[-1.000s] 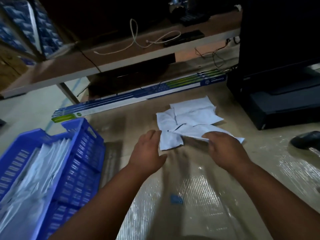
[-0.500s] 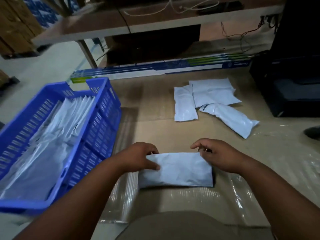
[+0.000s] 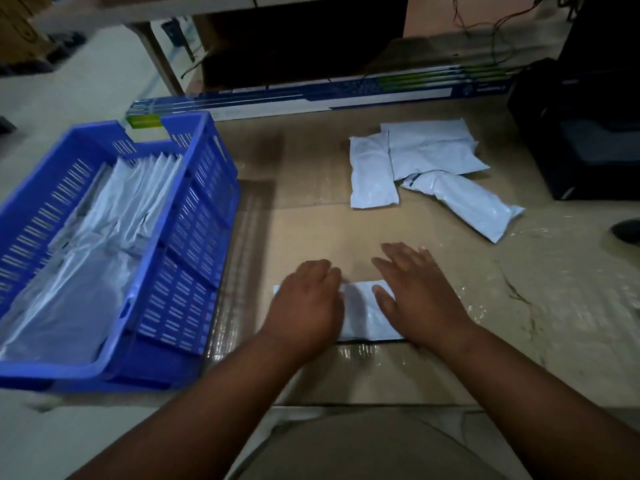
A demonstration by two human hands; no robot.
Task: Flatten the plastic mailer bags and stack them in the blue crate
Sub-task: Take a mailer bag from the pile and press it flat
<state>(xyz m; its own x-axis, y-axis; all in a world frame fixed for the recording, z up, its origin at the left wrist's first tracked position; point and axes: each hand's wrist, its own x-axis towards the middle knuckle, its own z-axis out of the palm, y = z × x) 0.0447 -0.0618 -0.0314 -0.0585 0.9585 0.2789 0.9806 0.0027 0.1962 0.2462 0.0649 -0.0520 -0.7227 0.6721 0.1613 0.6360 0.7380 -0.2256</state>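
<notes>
A white plastic mailer bag [image 3: 360, 311] lies on the table near its front edge. My left hand [image 3: 306, 301] presses flat on its left half. My right hand [image 3: 417, 287] lies flat on its right half with fingers spread. Most of the bag is hidden under my palms. Three more white mailer bags [image 3: 426, 168] lie loose farther back on the right. The blue crate [image 3: 194, 258] stands at the left and holds several flattened white bags [image 3: 100, 244].
A long blue-and-white carton [image 3: 318, 97] lies along the table's back edge. A black printer [image 3: 585, 133] stands at the back right, and a dark mouse [image 3: 627, 230] sits at the right edge. Clear tape covers parts of the cardboard tabletop [image 3: 311, 209].
I took one bag from the pile and pulled it to the front of the table. My hands went from gripping its top corners to pressing flat on it.
</notes>
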